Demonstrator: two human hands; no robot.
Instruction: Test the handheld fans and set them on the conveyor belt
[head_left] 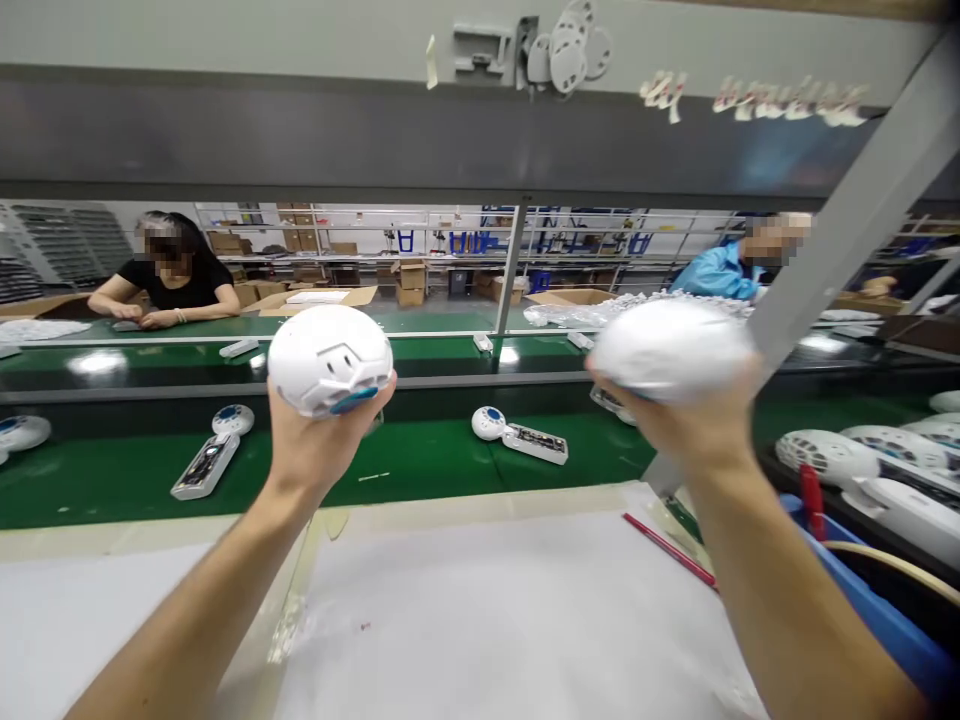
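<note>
My left hand holds up a white rounded shell with slots and a blue part at its lower edge. On the right, my right hand grips another white rounded piece, blurred by motion. Both pieces are raised, well apart, in front of the green conveyor belt. Below and between them lies a white device with a round head and an open body showing a circuit board. A similar opened device rests on the belt left of my left hand.
White paper covers the near worktop, with a red stick on it. A blue bin and several white devices stand at right. A shelf beam spans overhead. Two people sit beyond the belt.
</note>
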